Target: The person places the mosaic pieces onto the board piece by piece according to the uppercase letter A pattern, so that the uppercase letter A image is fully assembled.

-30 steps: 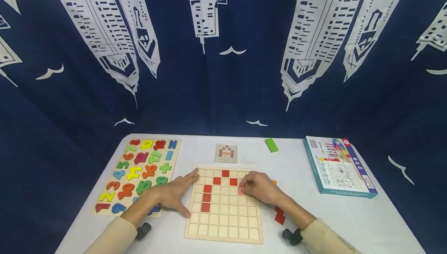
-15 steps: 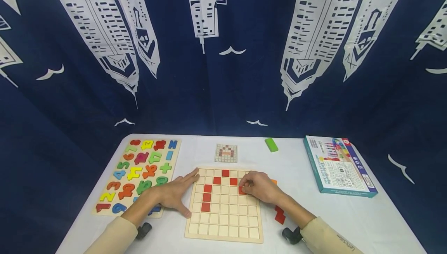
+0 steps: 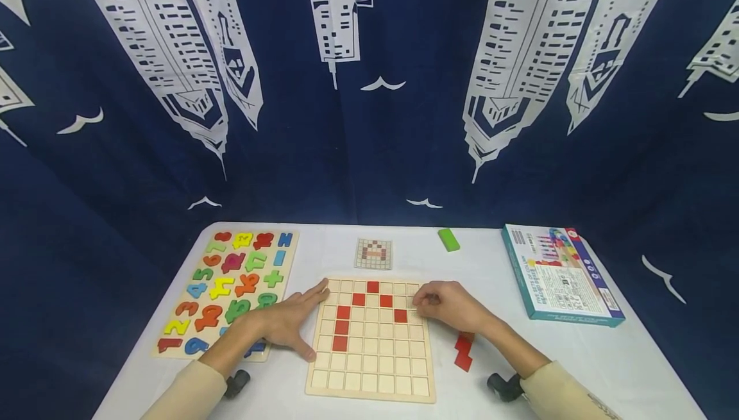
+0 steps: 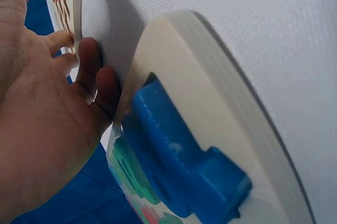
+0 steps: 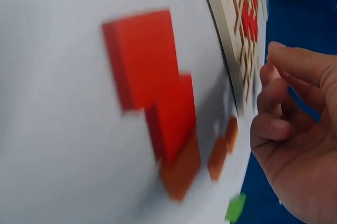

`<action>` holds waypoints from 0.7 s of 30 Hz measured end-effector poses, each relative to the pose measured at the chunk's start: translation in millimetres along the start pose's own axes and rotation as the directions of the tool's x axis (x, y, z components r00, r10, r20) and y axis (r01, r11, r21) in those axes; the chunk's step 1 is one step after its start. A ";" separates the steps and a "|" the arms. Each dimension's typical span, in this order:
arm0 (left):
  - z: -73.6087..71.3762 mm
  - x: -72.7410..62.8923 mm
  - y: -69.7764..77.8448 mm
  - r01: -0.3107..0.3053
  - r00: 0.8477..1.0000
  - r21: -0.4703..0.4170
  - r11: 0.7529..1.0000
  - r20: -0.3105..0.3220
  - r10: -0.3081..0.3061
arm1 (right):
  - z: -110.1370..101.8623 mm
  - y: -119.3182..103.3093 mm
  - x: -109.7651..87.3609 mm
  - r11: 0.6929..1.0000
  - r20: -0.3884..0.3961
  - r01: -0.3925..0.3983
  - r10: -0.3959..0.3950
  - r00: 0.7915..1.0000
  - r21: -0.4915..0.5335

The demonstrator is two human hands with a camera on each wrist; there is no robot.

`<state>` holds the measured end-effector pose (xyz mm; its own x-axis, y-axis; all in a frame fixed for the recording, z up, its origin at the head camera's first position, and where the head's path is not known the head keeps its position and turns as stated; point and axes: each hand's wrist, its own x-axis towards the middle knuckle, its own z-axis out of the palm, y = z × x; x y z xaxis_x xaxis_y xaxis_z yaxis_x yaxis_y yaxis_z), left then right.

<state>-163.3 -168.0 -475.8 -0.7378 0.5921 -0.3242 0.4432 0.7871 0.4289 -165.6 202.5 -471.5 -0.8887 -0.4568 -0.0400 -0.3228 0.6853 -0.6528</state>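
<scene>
Lying flat on the table (image 3: pixel 577 369), square grid board (image 3: pixel 369 364); side edges run toward the curtain (image 3: pixel 369 163), red tiles (image 3: pixel 373 287) peak at far edge. Left hand (image 3: pixel 288 321): fingers apart, touching board. Right hand (image 3: pixel 450 304), near it: curled, fingertips together, empty as I see.

The number board (image 3: pixel 262 277) bears 1, 2, 3 and 10; the box (image 3: pixel 562 276) "FIVE SETS".

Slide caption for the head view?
Left hand at one edge of a wooden grid board bearing seven red tiles, right hand opposite.
</scene>
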 end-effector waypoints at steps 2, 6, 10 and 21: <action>0.2 -0.5 -0.1 0.000 1.000 -0.003 1.000 -0.003 0.000 | -7.4 3.0 -7.4 1.000 0.015 0.000 0.000 1.000 -0.003; -0.3 -1.3 0.2 0.000 1.000 -0.007 1.000 -0.006 0.000 | -19.5 11.2 -24.0 1.000 0.068 -0.007 0.006 0.998 0.010; -0.1 -1.3 -0.1 -0.001 1.000 -0.008 1.000 -0.005 0.001 | -27.1 21.3 -39.9 0.999 0.150 -0.035 0.029 0.988 0.040; -0.7 -1.0 -0.1 -0.002 1.000 -0.013 1.000 -0.002 0.002 | -32.9 34.4 -61.5 0.999 0.263 -0.040 0.034 0.964 0.019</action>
<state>-163.0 -168.7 -475.0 -0.7377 0.5933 -0.3221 0.4381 0.7837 0.4404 -132.8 272.8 -466.6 -0.7823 -0.5662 -0.2597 -0.2806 0.6924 -0.6647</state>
